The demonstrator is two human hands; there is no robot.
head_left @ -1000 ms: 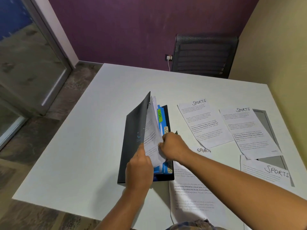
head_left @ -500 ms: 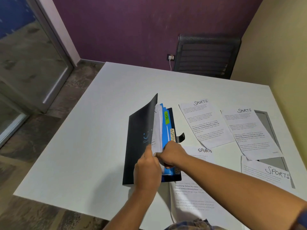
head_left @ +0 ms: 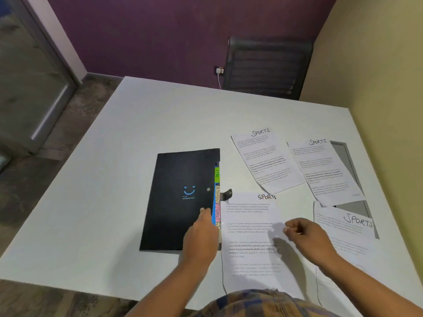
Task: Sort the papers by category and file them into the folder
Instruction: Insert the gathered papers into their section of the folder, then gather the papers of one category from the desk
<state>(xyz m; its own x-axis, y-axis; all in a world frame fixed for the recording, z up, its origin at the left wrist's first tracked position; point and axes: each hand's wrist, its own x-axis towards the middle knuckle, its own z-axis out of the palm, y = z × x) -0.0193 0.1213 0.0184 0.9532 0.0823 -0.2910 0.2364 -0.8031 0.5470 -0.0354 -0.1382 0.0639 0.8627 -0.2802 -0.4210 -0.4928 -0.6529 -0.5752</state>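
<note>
The black folder (head_left: 178,200) lies closed and flat on the white table (head_left: 114,179), a blue smiley on its cover and coloured tabs reading HR, ADMIN and FINANCE (head_left: 217,197) along its right edge. My left hand (head_left: 201,236) rests flat on the cover's lower right corner, holding nothing. My right hand (head_left: 304,236) hovers loosely curled above a SPORTS sheet (head_left: 251,236) just right of the folder; nothing shows in it. More SPORTS sheets lie at the upper middle (head_left: 265,159), upper right (head_left: 325,170) and far right (head_left: 348,227).
A dark mesh chair (head_left: 267,67) stands behind the table's far edge, by a wall socket with a white cable (head_left: 219,73). A grey panel (head_left: 345,161) in the tabletop shows under the right-hand sheets. A glass door is at the left.
The folder cover, held up a second ago with papers being tucked in, is now shut flat. My right hand has left the folder and moved right over the nearest SPORTS sheet.
</note>
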